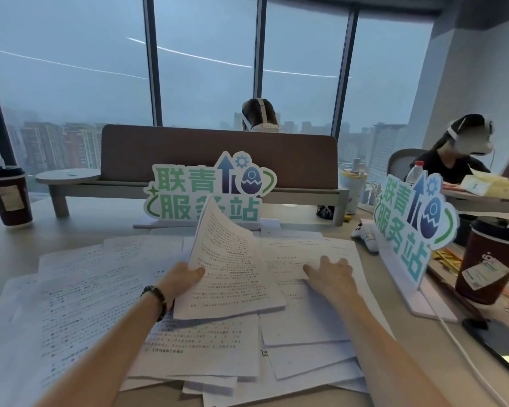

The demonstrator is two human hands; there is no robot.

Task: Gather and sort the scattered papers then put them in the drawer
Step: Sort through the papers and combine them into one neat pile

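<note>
While the left hand (185, 276) is pinching a curling stack (229, 271) above the papers (80, 292) scattered across the desk (12, 248), the right hand (332, 271) is pressing flat-fingered, best sliding loose sheets under without creasing; no drawer is showing.

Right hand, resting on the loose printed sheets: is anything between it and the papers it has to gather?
Nothing visible. The right hand lies flat on the scattered white printed papers, while the left hand holds up a stack of printed sheets. No drawer is in view, so that path cannot be judged.
</note>
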